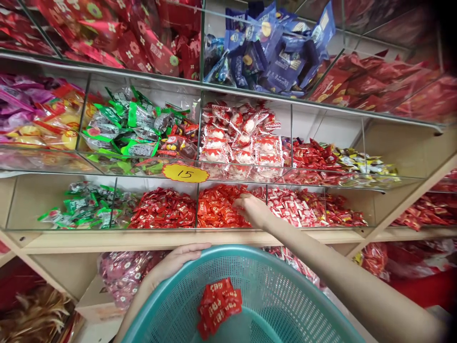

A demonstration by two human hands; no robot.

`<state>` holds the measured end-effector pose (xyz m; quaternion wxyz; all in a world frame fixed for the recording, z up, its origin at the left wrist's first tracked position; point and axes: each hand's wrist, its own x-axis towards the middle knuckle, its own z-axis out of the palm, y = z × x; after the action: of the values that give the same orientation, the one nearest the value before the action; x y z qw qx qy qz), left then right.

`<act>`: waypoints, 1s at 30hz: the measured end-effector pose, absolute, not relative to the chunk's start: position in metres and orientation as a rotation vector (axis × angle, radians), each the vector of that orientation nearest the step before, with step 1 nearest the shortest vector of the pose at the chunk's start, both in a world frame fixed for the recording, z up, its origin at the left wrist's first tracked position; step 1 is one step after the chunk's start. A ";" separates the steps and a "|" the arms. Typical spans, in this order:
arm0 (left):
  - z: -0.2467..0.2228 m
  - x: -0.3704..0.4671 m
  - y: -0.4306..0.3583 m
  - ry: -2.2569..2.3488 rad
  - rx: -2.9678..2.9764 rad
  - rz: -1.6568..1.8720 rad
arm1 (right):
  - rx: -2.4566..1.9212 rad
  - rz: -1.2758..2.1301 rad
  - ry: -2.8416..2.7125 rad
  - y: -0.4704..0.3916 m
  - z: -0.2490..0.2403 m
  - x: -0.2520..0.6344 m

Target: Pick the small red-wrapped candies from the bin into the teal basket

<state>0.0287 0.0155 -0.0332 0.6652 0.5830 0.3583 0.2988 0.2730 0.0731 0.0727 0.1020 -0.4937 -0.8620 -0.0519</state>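
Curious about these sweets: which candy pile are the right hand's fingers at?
The orange-red pile below and right of the "15" tag; only it has the fingers over it.

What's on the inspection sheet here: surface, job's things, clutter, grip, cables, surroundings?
Surface: pale wooden shelf, packets along it in compartments.
Job's things: teal perforated plastic basket below the shelf, small red wrapped packets inside; orange-red wrapped packets in a bottom-row compartment.
Clutter: pink flower-patterned bundle in clear plastic, under the shelf.
Grip: left hand on the basket's rim; right hand at the orange-red packets, hold unclear.
Cables: nothing seen.
Surroundings: yellow scalloped tag reading 15; glossy blue packets, top row.
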 end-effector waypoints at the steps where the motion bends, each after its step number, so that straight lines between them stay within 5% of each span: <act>1: -0.034 0.028 0.016 0.808 1.315 0.675 | -1.478 -0.234 -2.595 0.081 0.072 0.274; 30: -0.028 0.030 0.015 0.820 1.338 0.675 | -1.270 -0.192 -2.696 0.095 0.073 0.277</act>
<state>0.0301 0.0154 -0.0282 0.6568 0.5905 0.3620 0.2981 0.2772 0.0949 0.0735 0.0777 -0.4240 -0.9000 -0.0639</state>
